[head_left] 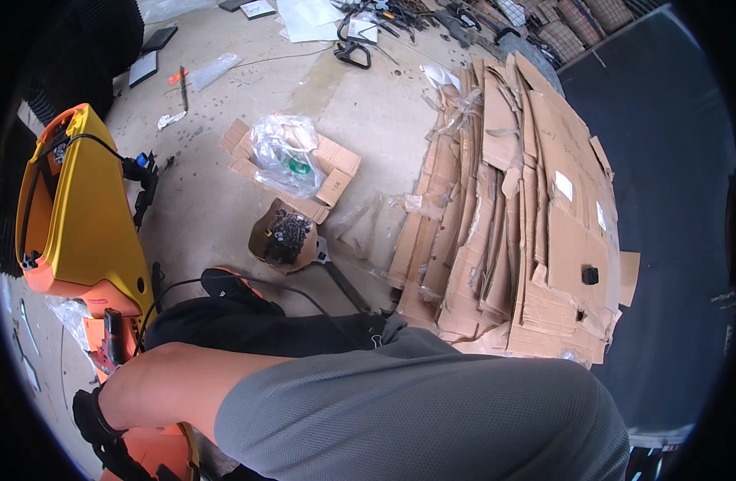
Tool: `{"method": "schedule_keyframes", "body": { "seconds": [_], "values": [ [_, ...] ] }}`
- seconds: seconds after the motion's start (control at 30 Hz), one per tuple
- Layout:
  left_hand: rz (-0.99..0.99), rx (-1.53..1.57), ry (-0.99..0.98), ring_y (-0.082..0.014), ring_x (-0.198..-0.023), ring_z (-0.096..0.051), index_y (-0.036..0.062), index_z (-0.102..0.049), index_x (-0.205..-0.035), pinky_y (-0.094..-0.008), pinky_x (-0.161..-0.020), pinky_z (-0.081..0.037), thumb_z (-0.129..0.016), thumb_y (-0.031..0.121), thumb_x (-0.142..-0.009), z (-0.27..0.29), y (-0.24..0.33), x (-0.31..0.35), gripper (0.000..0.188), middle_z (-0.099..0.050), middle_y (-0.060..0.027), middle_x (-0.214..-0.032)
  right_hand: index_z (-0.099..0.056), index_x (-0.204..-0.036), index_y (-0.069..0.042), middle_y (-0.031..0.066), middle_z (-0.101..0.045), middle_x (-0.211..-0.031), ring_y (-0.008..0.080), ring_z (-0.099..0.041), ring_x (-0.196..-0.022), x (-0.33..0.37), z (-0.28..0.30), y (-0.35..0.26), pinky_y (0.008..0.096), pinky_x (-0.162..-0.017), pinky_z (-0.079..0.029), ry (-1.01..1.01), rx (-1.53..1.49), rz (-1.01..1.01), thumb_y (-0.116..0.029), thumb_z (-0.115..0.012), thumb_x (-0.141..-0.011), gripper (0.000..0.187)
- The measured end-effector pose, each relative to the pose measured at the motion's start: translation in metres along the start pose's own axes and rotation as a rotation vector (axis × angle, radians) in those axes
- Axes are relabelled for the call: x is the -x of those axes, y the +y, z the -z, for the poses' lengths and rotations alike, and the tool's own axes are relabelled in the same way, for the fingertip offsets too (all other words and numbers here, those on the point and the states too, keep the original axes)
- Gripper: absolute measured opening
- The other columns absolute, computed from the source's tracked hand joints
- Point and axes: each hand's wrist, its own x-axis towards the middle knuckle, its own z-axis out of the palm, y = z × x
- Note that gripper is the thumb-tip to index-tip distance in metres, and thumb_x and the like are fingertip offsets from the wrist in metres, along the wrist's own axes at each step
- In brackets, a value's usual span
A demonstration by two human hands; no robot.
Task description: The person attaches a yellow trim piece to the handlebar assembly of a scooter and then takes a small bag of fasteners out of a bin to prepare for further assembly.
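Note:
My right arm, in a grey sleeve, reaches across the lower part of the view to the left. My right hand, in a black glove, is at the lower left edge; its fingers are mostly hidden. It is beside an orange plastic part. Just above the forearm stands a red and black power tool. Beyond that is a large yellow and orange plastic housing, with a black cable running past my leg and black shoe. My left hand is not in view.
A cardboard box of small black parts stands before an open carton holding clear plastic bags. Stacked flattened cardboard fills the right side, next to a dark panel. Tools and loose black parts lie on the far floor.

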Motion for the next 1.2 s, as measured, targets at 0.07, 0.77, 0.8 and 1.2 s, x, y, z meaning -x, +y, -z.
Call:
{"method": "schedule_keyframes", "body": {
  "seconds": [0.07,0.77,0.8,1.2],
  "values": [
    [-0.055,-0.071,-0.009,-0.0273,-0.071,-0.051,0.0029,-0.056,-0.088,-0.037,-0.063,-0.043,-0.053,0.032,-0.091,0.004,0.036,-0.003,0.029,-0.052,-0.0131,-0.079,-0.07,-0.081,-0.011,0.0096,-0.067,-0.079,0.0267,-0.065,-0.075,-0.001,0.002,0.003,0.0395,-0.06,-0.047,0.019,0.03,0.017,-0.028,-0.06,-0.073,0.022],
    [0.237,0.115,-0.027,-0.0189,-0.091,-0.054,-0.0012,-0.054,-0.113,-0.0293,-0.079,-0.044,-0.05,0.008,-0.088,0.052,0.009,0.017,0.027,-0.053,-0.0125,-0.108,-0.052,-0.088,0.0,0.0221,-0.059,-0.077,0.0388,-0.061,-0.076,-0.056,-0.051,0.027,0.0446,-0.069,-0.048,0.529,-0.767,-0.624,-0.009,-0.047,-0.083,0.012],
    [0.231,0.147,0.01,-0.0163,-0.087,-0.053,-0.0003,-0.055,-0.108,-0.028,-0.076,-0.043,-0.052,0.01,-0.087,0.048,0.017,0.014,0.023,-0.051,-0.0099,-0.103,-0.05,-0.091,0.001,0.0226,-0.058,-0.076,0.0381,-0.061,-0.075,-0.057,-0.06,0.037,0.0436,-0.067,-0.048,0.524,-0.877,-0.658,-0.007,-0.045,-0.085,0.011],
    [0.501,0.756,0.365,-0.0189,-0.099,-0.055,0.0042,-0.05,-0.122,-0.0316,-0.086,-0.047,-0.053,0.025,-0.094,0.055,-0.014,0.044,0.035,-0.053,-0.0076,-0.112,-0.059,-0.093,-0.003,0.0146,-0.061,-0.083,0.0323,-0.058,-0.084,-0.044,0.038,-0.005,0.0426,-0.073,-0.047,0.616,-0.618,-0.288,-0.005,-0.058,-0.075,0.018]
  ]
}}
